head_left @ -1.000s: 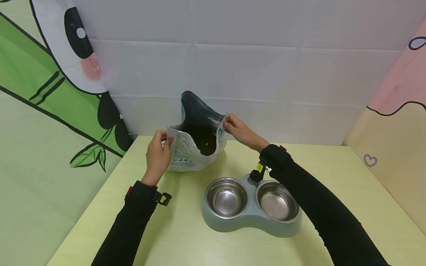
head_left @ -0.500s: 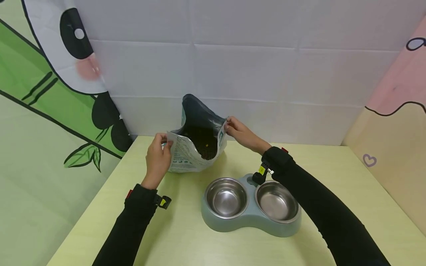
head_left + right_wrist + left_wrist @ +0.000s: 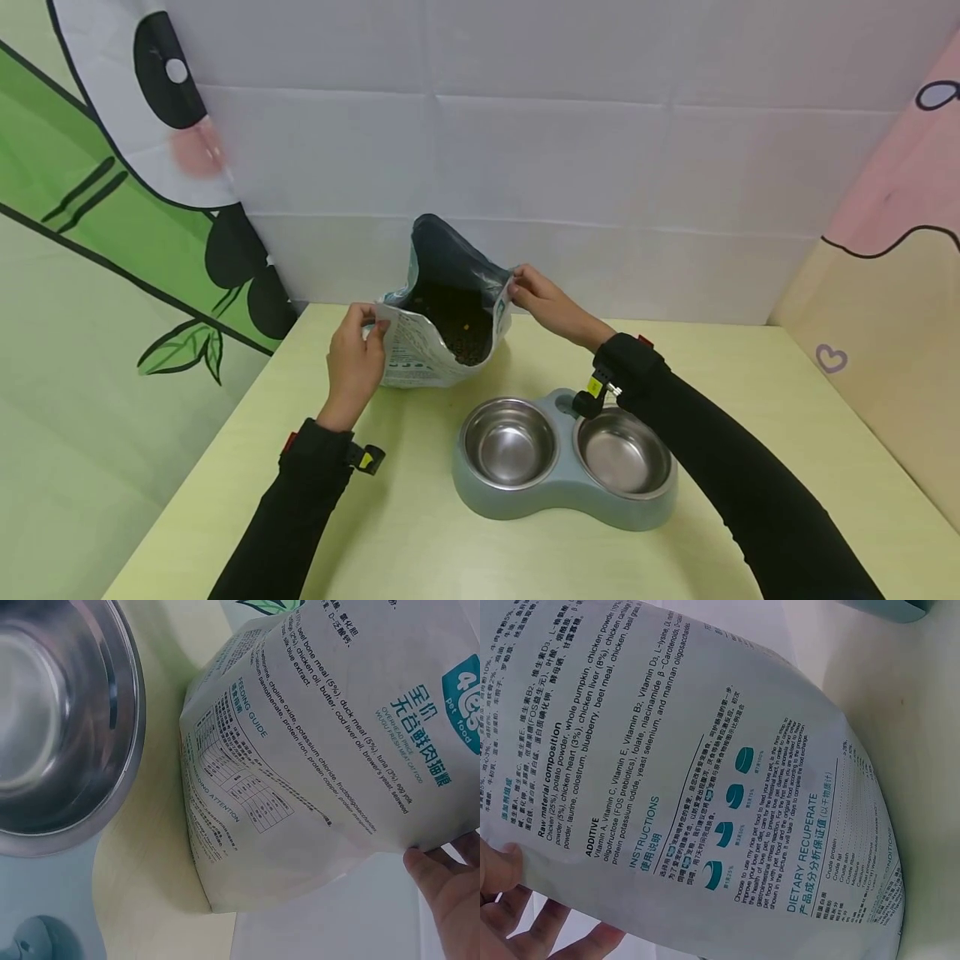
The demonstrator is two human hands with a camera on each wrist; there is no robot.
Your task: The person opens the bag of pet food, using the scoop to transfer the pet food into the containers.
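A white printed pet food bag [image 3: 416, 350] stands at the back of the table, its mouth spread wide. Dark brown kibble [image 3: 457, 321] shows inside against the dark lining. My left hand [image 3: 355, 358] pinches the bag's left edge between thumb and fingers. At the right edge, my right hand [image 3: 551, 307] pinches the rim in the same way. Close up in the left wrist view, the bag's printed side [image 3: 705, 765] fills most of the picture, with the left thumb [image 3: 499, 866] on its edge. In the right wrist view, the right hand [image 3: 450, 889] grips the top corner.
In front of the bag, a blue-green double feeder [image 3: 555, 496] holds two steel bowls, the left bowl [image 3: 510, 446] and the right bowl [image 3: 624, 454], partly behind my right forearm. A pale wall [image 3: 675, 192] rises directly behind the wooden table [image 3: 420, 542]. Patterned cloth hangs at both sides.
The bag's mouth tips slightly lower toward me, showing more of the kibble. Both hands keep their hold and sink a little with the rim.
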